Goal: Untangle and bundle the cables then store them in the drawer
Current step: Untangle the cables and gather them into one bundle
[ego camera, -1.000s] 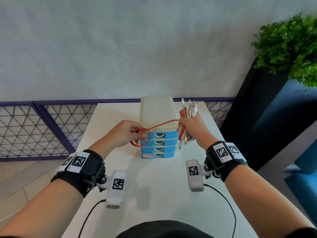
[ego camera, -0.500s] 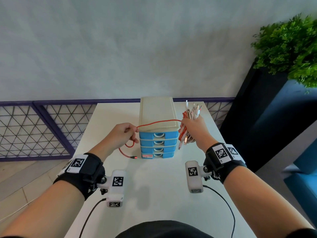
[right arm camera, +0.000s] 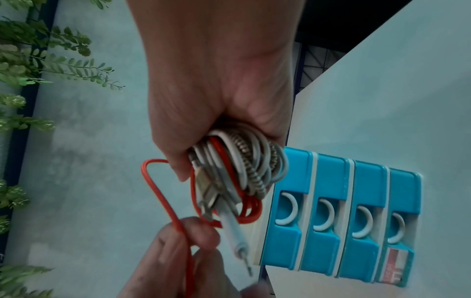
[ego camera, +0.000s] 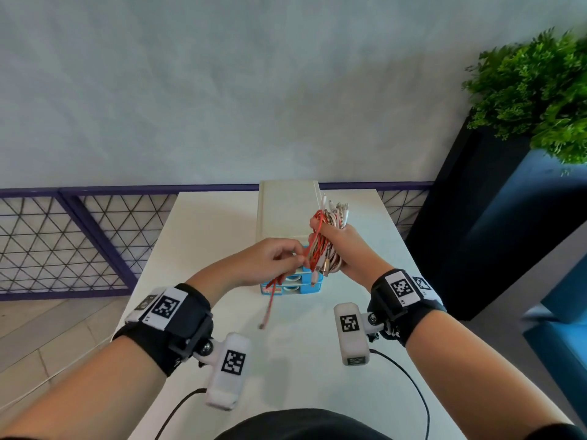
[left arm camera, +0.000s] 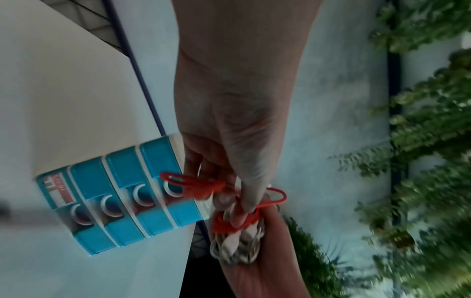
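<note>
My right hand [ego camera: 341, 246] grips a bundle of cables [ego camera: 327, 242], white, braided and red, held upright in front of the drawer unit [ego camera: 287, 211]. A red cable [ego camera: 270, 300] trails from the bundle and hangs down over the table, its plug end loose. My left hand [ego camera: 270, 258] pinches that red cable right beside the bundle. The right wrist view shows the coiled bundle [right arm camera: 237, 167] in the fist and the red cable [right arm camera: 163, 191] looping to the left fingers [right arm camera: 193, 238]. The unit's blue drawers [right arm camera: 339, 217] are all shut.
The drawer unit stands on a white table [ego camera: 197, 236] near its far edge. A purple mesh railing [ego camera: 79, 242] runs behind and to the left. A dark planter with a green plant [ego camera: 533, 90] stands to the right. A grey wall is behind.
My left hand has moved right, from a stretched-out red cable to right beside the bundle. The right hand has shifted left, in front of the drawers. The red cable's end now dangles lower.
</note>
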Tool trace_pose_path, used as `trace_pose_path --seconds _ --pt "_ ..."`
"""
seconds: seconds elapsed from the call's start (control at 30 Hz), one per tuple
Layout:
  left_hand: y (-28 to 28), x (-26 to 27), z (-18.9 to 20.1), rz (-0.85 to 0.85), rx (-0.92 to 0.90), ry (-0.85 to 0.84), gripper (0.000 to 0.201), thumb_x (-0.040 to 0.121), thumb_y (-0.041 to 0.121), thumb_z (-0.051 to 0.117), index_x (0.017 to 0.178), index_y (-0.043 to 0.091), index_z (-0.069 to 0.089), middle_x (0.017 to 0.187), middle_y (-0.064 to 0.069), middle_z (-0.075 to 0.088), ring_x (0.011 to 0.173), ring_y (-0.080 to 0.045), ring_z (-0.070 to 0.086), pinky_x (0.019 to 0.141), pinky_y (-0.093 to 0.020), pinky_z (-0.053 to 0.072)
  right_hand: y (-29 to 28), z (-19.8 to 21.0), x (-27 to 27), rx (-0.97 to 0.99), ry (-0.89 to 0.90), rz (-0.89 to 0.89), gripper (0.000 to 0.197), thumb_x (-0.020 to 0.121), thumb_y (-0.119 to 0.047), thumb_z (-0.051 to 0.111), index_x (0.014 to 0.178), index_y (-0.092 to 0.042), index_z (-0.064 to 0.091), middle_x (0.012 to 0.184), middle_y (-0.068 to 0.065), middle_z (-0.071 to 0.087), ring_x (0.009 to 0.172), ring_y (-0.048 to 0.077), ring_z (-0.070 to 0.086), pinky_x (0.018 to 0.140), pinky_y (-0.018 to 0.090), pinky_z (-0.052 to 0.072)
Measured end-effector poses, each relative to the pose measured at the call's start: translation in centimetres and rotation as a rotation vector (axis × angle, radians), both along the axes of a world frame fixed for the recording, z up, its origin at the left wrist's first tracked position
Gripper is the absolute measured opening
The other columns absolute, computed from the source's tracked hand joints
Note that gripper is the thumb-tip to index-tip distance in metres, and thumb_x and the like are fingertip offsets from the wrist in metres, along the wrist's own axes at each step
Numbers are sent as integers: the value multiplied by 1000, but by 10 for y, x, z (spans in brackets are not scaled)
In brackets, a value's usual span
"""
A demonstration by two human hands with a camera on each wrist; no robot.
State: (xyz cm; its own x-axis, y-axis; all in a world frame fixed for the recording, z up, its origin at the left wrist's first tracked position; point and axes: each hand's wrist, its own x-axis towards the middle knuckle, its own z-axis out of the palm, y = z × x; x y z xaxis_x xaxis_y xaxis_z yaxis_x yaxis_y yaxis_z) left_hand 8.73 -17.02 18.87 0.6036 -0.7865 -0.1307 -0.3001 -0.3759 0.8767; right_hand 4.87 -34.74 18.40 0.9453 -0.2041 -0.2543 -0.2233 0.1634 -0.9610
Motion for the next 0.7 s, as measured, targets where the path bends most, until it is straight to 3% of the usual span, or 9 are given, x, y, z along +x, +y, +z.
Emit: trace_pose_path --seconds 0.1,0.17,0.23,0.3,0.37,0.43,0.53,0.6,0.7 --pt "-8 -8 2 48 66 -50 24 98 24 47 77 20 57 56 6 45 49 -6 44 50 -19 38 2 0 1 94 -34 -5 23 92 -33 61 93 -11 55 74 7 61 56 15 64 53 25 52" --pt "-11 -11 9 121 80 -32 31 95 21 45 65 19 52 54 2 43 46 -9 40 45 -17 37 2 -1 1 139 -45 -11 25 91 -35 62 92 -12 55 72 7 61 58 17 65 62 30 55" --pt "-14 -14 16 147 82 -7 34 91 21 43 57 17 46 51 -1 39 41 -12 37 49 -21 40 2 -2 2 136 -29 -44 25 89 -34 65 92 -11 57 75 8 63 63 19 65 70 34 55" --pt "-17 -18 20 153 80 18 38 90 25 42 53 17 43 51 -5 36 36 -15 36 55 -26 44 2 -2 2 135 -20 -76 20 90 -30 64 92 -11 58 76 9 63 61 18 65 64 31 54" --pt "-21 -20 22 155 77 55 48 93 26 42 45 20 45 47 -1 35 36 -18 35 49 -23 40 3 0 3 187 -36 -80 18 92 -27 61 92 -10 58 74 9 63 58 17 65 57 28 53" --pt "-24 -22 25 147 80 79 57 94 24 42 37 22 49 42 6 34 38 -19 34 44 -20 37 4 1 3 235 -47 -75 20 92 -29 62 94 -10 57 72 7 63 58 16 64 58 28 53" --pt "-26 -19 27 163 116 70 55 93 26 45 38 22 52 38 9 36 37 -16 33 42 -18 37 6 0 4 288 -62 -65 20 92 -31 61 93 -11 57 67 2 64 62 15 62 65 29 52" --pt "-26 -16 28 171 135 84 44 92 27 47 50 16 51 39 7 38 37 -15 32 45 -21 39 6 -1 3 329 -58 -46 22 94 -33 56 92 -11 57 69 3 64 64 15 62 66 29 50" --pt "-26 -14 28 170 148 114 43 93 25 45 52 13 46 38 8 38 35 -12 32 48 -24 42 7 1 0 372 -20 8 38 91 -49 53 89 -11 60 73 6 63 65 17 60 67 32 48"
